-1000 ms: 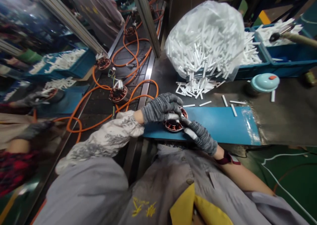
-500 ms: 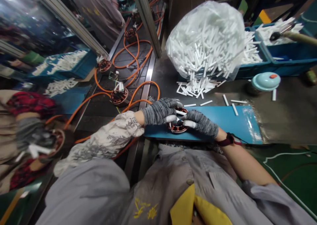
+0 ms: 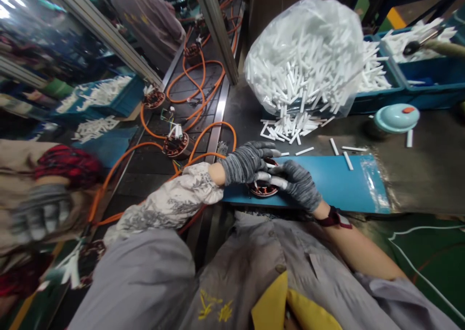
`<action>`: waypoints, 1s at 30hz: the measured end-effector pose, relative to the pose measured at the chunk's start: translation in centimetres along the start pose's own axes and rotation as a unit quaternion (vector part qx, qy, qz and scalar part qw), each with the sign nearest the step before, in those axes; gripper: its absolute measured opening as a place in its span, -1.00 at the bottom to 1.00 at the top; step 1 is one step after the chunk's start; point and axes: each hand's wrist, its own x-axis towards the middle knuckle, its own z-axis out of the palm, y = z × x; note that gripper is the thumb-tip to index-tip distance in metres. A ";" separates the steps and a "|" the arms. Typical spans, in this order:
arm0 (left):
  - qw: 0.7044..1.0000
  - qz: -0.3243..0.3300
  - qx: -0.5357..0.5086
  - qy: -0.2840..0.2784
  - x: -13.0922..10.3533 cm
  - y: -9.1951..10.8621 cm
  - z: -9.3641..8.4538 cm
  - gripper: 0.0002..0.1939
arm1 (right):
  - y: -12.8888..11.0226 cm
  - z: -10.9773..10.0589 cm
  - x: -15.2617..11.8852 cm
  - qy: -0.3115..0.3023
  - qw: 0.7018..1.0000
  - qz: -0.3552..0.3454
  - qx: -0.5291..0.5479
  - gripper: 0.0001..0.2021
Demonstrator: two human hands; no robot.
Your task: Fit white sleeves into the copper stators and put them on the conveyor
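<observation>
A round copper-wound coil [image 3: 264,190] rests on the blue mat [image 3: 337,182], largely covered by both hands. My left hand [image 3: 247,163], in a grey glove with pale fingertips, reaches over its left and upper side, fingers bent together. My right hand [image 3: 300,182], gloved alike, closes in from the right, and its fingertips meet those of my left hand above the coil. Something small and white shows between the fingers; what each hand grips there is too small to tell. Loose white tubes [image 3: 348,160] lie on and behind the mat.
Behind the mat stands a clear bag [image 3: 305,59] of white tubes, beside blue bins [image 3: 428,76] and a light-blue lidded cup [image 3: 396,118]. Orange hoses [image 3: 203,102] and further coils [image 3: 176,145] lie on the line at left. A co-worker's gloved hand [image 3: 41,211] is at far left.
My fingertips have come closer together over the coil, and the white tube that showed there is now mostly covered. The co-worker's hand at left has moved off their coil.
</observation>
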 end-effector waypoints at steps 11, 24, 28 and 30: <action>0.992 -0.059 -0.115 0.009 -2.0 -1.2 -1.4 -0.12 | 1.2 -1.7 -4.5 -0.091 0.987 -0.117 -0.056 -0.87; 0.927 -0.321 0.188 0.056 -5.9 4.9 7.2 -0.32 | 3.0 -6.3 -2.0 0.139 0.938 0.024 -0.316 -0.65; 0.917 -0.338 0.183 0.107 -4.6 7.0 8.1 -0.25 | 5.1 -12.6 -2.7 0.220 0.842 0.172 -0.461 -0.52; 0.912 -0.364 0.166 0.092 -4.1 7.3 8.0 -0.24 | 5.2 -13.2 -2.7 0.213 0.851 0.175 -0.447 -0.52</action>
